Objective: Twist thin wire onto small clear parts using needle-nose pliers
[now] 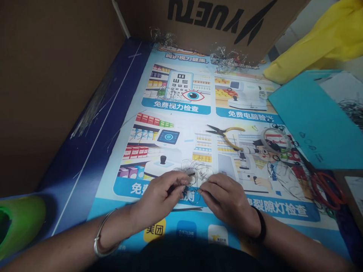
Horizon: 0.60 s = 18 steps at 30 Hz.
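Note:
A loose tangle of thin, looped wire (196,169) is between my two hands, low in the middle of the head view. My left hand (160,194), with a metal bangle at the wrist, pinches the tangle's left side. On the other side, the fingertips of my right hand (227,198) press together on the wire; a black band circles that wrist. The exact strands in the fingers are too fine to make out. Just below the hands lies a slim dark tool (188,209), partly hidden. Pliers with yellow handles (227,136) rest with jaws apart beyond my right hand.
Red-handled scissors (326,187) and a clear tape roll (276,139) lie at the right, near a turquoise folder (320,124). Wire tangles (227,62) sit by a cardboard box (204,30). Straight wires (89,113) lie left; a green container (28,219) stands front left.

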Motion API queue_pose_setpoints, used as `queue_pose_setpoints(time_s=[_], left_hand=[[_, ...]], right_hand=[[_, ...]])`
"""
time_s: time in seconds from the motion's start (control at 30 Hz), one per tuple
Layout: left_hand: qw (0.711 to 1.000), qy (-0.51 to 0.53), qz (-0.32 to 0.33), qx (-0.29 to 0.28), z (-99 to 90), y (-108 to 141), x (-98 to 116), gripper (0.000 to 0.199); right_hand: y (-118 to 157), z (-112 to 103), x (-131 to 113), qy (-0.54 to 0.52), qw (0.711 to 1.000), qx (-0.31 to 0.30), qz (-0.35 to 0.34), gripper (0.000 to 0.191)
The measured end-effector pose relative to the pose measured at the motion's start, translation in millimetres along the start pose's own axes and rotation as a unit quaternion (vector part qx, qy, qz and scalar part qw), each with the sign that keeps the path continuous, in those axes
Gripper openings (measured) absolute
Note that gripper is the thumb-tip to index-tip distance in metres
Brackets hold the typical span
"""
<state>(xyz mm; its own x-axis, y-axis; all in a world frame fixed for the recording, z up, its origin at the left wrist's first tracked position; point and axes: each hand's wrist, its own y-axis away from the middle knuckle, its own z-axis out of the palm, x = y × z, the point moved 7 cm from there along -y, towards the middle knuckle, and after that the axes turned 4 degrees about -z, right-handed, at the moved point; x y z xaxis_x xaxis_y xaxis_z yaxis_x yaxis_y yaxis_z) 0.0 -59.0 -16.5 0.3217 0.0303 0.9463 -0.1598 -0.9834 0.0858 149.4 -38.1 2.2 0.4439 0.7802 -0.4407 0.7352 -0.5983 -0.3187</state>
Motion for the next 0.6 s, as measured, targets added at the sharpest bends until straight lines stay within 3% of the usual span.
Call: queue_pose_setpoints(time_s=[0.6], left_hand=[[1.0, -0.003, -0.029, 0.01, 0.1, 1.3, -7.9, 0.023]], right_hand=[[1.6, 1.1, 2.0, -0.009, 1.0, -0.006, 0.004, 0.009]])
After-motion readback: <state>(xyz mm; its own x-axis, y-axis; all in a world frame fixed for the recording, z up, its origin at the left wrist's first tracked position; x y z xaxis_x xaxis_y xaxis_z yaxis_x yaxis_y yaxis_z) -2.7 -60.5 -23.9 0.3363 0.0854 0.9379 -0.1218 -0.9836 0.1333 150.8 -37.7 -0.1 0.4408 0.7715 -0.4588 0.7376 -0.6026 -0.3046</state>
